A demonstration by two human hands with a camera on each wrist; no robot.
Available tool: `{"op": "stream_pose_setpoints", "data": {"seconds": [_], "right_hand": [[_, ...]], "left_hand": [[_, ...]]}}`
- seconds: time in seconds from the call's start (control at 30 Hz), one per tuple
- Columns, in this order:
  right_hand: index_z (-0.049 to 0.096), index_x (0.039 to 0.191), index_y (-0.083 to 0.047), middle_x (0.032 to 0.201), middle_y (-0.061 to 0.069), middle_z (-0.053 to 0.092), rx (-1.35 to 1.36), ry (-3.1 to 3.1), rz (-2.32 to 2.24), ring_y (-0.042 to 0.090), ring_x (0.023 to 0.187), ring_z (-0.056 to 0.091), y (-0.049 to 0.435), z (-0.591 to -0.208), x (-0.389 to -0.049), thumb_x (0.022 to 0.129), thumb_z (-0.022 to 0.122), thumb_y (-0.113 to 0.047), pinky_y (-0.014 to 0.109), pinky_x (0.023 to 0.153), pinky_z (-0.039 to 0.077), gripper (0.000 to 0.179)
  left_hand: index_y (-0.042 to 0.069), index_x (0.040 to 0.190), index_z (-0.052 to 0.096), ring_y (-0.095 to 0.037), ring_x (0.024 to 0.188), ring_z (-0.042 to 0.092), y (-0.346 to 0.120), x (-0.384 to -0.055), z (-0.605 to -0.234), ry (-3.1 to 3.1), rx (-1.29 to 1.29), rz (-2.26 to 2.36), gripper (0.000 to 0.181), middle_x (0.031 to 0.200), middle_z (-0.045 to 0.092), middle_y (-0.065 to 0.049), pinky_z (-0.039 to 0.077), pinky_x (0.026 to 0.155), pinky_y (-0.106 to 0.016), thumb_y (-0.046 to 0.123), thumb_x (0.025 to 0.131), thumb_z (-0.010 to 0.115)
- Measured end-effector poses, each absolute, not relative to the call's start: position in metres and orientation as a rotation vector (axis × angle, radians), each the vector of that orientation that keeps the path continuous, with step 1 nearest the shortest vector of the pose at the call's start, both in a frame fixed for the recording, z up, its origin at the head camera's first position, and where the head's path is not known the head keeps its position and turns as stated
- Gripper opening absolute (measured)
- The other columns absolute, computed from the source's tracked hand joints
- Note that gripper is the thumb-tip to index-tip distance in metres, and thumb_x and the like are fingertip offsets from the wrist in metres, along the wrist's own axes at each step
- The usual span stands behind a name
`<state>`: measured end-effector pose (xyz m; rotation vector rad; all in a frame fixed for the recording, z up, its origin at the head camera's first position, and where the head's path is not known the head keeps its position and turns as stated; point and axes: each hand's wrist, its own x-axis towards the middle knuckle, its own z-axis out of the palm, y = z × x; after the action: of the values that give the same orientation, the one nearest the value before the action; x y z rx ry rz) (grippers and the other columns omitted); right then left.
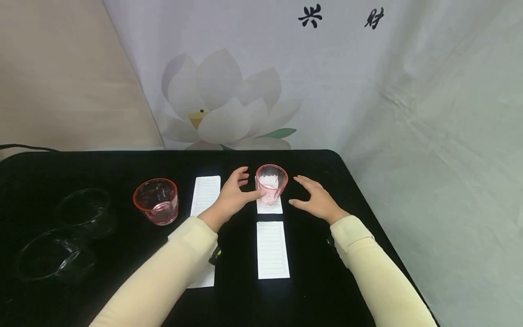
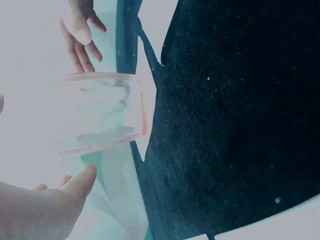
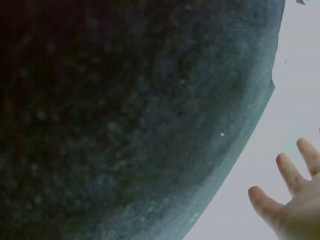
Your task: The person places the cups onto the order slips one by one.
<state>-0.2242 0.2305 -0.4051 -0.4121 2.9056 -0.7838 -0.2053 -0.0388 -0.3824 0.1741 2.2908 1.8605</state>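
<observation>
A clear glass with a pinkish-red rim (image 1: pixel 271 194) stands upright on a small lined paper slip (image 1: pixel 269 210), toward the far side of the black table. To its left is my left hand (image 1: pixel 233 195), fingers spread; the thumb overlaps the glass wall in the head view. On the other side, my right hand (image 1: pixel 316 197) is held apart from the glass with fingers extended toward it. In the left wrist view, the glass (image 2: pixel 135 107) appears sideways between both hands. Only my right hand's spread fingers (image 3: pixel 287 175) and the table show in the right wrist view.
A second pink-rimmed glass (image 1: pixel 157 204) stands to the left. Two clear glasses, a nearer one (image 1: pixel 57 259) and a farther one (image 1: pixel 87 213), are beyond it. Lined slips lie nearer me (image 1: pixel 273 250) and under my left arm (image 1: pixel 205 193). Fabric hangs behind the table (image 1: pixel 310 281).
</observation>
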Motion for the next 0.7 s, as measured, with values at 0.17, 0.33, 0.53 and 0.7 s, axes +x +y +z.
{"op": "stream_pose_setpoints", "data": {"seconds": [0.17,0.33,0.53,0.7], "right_hand": [[0.033,0.150,-0.015,0.157,0.010,0.028,-0.409,2.911,-0.894,0.035,0.144,0.022,0.235,-0.401,-0.221,0.087,0.067,-0.040,0.065,0.112,0.022,0.077],[0.032,0.151,-0.014,0.157,0.010,0.027,-0.422,2.911,-0.990,0.035,0.144,0.022,0.238,-0.397,-0.216,0.088,0.067,-0.036,0.064,0.112,0.022,0.076],[0.031,0.151,-0.014,0.158,0.010,0.026,-0.441,2.912,-1.080,0.034,0.144,0.023,0.240,-0.394,-0.210,0.088,0.068,-0.034,0.063,0.112,0.022,0.076],[0.032,0.151,-0.014,0.158,0.010,0.026,-0.479,2.923,-1.126,0.033,0.144,0.023,0.238,-0.390,-0.206,0.088,0.068,-0.033,0.062,0.112,0.023,0.075]], "left_hand": [[0.010,0.150,0.025,-0.031,0.138,0.035,-0.047,-0.199,-0.379,2.266,0.183,1.865,0.085,0.148,0.035,-0.014,0.037,0.109,-0.050,0.019,0.083,0.076],[0.010,0.151,0.024,-0.030,0.138,0.035,-0.055,-0.192,-0.376,2.255,0.191,1.886,0.086,0.149,0.036,-0.014,0.036,0.110,-0.051,0.022,0.083,0.076],[0.009,0.151,0.023,-0.030,0.139,0.035,-0.061,-0.183,-0.373,2.241,0.220,1.905,0.084,0.150,0.035,-0.016,0.033,0.111,-0.052,0.022,0.085,0.074],[0.010,0.151,0.024,-0.030,0.139,0.035,-0.066,-0.173,-0.370,2.249,0.234,1.905,0.083,0.150,0.035,-0.015,0.033,0.112,-0.051,0.021,0.085,0.074]]}}
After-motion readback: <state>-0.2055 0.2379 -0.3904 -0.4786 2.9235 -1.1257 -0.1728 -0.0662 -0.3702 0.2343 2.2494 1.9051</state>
